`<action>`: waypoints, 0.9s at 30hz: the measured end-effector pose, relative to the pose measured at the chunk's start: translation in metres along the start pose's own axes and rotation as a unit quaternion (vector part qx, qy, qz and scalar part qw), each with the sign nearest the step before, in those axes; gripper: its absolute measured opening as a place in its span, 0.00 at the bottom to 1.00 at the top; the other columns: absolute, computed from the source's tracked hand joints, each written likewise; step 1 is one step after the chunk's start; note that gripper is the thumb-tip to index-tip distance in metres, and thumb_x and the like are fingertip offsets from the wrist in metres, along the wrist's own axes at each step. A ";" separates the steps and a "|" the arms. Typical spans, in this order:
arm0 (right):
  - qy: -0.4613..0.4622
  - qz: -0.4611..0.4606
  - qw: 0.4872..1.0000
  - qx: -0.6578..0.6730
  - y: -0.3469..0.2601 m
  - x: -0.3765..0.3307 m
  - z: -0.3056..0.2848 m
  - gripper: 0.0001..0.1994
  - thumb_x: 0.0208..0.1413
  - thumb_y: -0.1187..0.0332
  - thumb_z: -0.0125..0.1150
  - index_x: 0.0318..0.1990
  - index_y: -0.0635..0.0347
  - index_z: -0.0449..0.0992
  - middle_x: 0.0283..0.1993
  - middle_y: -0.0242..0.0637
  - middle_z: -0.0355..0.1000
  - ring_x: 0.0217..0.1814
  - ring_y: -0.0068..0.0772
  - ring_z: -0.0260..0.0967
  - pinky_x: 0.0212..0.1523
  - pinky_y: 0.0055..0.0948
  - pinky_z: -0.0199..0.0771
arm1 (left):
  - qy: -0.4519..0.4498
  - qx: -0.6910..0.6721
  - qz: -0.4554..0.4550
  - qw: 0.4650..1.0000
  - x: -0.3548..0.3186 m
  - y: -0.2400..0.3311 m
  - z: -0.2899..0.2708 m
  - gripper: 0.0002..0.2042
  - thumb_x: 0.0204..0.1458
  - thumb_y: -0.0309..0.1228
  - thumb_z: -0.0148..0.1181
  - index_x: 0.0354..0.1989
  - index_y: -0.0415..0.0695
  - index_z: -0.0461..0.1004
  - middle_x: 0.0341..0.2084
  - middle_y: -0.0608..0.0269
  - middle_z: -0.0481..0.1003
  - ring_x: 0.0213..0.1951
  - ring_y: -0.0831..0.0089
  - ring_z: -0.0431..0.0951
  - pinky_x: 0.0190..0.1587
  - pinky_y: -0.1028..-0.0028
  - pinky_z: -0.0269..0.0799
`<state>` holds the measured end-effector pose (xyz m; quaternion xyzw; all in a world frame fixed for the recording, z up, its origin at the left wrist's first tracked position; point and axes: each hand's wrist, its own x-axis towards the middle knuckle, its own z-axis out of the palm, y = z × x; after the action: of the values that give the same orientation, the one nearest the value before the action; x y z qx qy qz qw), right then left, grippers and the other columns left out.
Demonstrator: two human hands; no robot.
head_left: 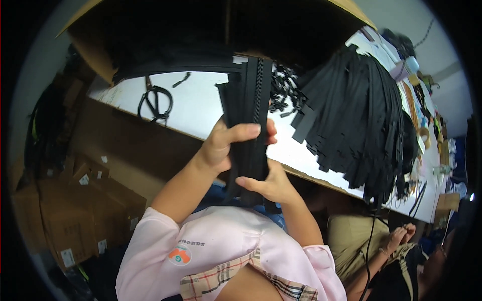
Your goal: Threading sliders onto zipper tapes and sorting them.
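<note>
Black zipper bundle (249,115); brown cartons (75,220) left

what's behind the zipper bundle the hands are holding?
Behind the black zipper bundle, held by left hand and right hand, lie the white tabletop and a heap of small black parts. The bundle hides the table edge directly behind it.

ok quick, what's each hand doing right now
Left hand: closed around the upper part of the bundle of black zippers, thumb across the front.
Right hand: closed on the same bundle lower down, gripping from the right side.
</note>
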<state>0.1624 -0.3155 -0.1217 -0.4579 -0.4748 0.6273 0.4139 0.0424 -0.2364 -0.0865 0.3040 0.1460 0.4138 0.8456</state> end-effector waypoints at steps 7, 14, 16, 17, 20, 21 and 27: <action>-0.084 -0.016 0.986 -0.143 -0.004 0.004 0.013 0.22 0.39 0.60 0.64 0.37 0.69 0.68 0.28 0.44 0.69 0.28 0.27 0.66 0.30 0.24 0.66 | 0.024 0.091 -0.030 0.995 -0.031 0.041 -0.028 0.10 0.42 0.26 0.49 0.34 0.39 0.62 0.12 0.67 0.57 0.13 0.79 0.59 0.20 0.74 0.63; 0.258 -0.179 0.787 -0.531 -0.037 0.061 -0.053 0.22 0.36 0.84 0.45 0.44 0.65 0.67 0.48 0.51 0.62 0.44 0.48 0.64 0.45 0.33 0.66 | 0.066 0.397 -0.096 0.910 -0.069 0.057 -0.046 0.09 0.39 0.23 0.60 0.29 0.33 0.69 0.21 0.58 0.71 0.22 0.76 0.72 0.26 0.79 0.69; 0.270 -0.236 0.716 -0.599 -0.016 0.087 -0.083 0.25 0.36 0.84 0.44 0.48 0.64 0.65 0.54 0.50 0.56 0.53 0.46 0.58 0.52 0.32 0.60 | 0.073 0.360 -0.187 0.911 -0.061 0.019 -0.057 0.09 0.41 0.23 0.59 0.30 0.35 0.68 0.20 0.62 0.70 0.21 0.78 0.71 0.25 0.80 0.68; 0.216 -0.169 0.767 -0.581 -0.002 0.096 -0.094 0.26 0.36 0.85 0.43 0.50 0.64 0.63 0.56 0.49 0.54 0.59 0.44 0.51 0.56 0.31 0.54 | 0.079 0.355 -0.214 0.907 -0.060 0.003 -0.064 0.09 0.40 0.25 0.59 0.30 0.36 0.69 0.20 0.64 0.70 0.19 0.80 0.69 0.23 0.81 0.66; 0.183 -0.138 0.812 -0.537 0.009 0.090 -0.083 0.26 0.36 0.84 0.43 0.50 0.64 0.63 0.57 0.48 0.54 0.59 0.44 0.50 0.57 0.32 0.52 | 0.048 0.225 -0.218 0.949 -0.064 -0.031 -0.078 0.10 0.43 0.30 0.58 0.30 0.37 0.68 0.15 0.66 0.66 0.14 0.81 0.64 0.20 0.81 0.64; 0.165 -0.135 0.804 -0.556 0.008 0.081 -0.080 0.27 0.36 0.85 0.42 0.50 0.64 0.63 0.57 0.48 0.54 0.59 0.45 0.51 0.58 0.33 0.52 | 0.053 0.173 -0.231 0.956 -0.065 -0.037 -0.076 0.10 0.43 0.31 0.57 0.30 0.37 0.68 0.15 0.66 0.66 0.14 0.81 0.64 0.20 0.81 0.64; 0.202 -0.161 0.893 -0.369 -0.007 0.024 -0.046 0.21 0.35 0.84 0.46 0.43 0.66 0.67 0.41 0.46 0.64 0.41 0.41 0.64 0.43 0.29 0.63 | 0.039 0.096 -0.253 0.962 -0.068 -0.052 -0.073 0.11 0.45 0.32 0.56 0.31 0.36 0.67 0.14 0.65 0.64 0.14 0.81 0.63 0.20 0.81 0.63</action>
<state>0.2019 -0.2815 -0.1253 -0.6117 -0.6458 0.2255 0.3973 -0.0041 -0.2860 -0.1766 0.3204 0.2903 0.1823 0.8831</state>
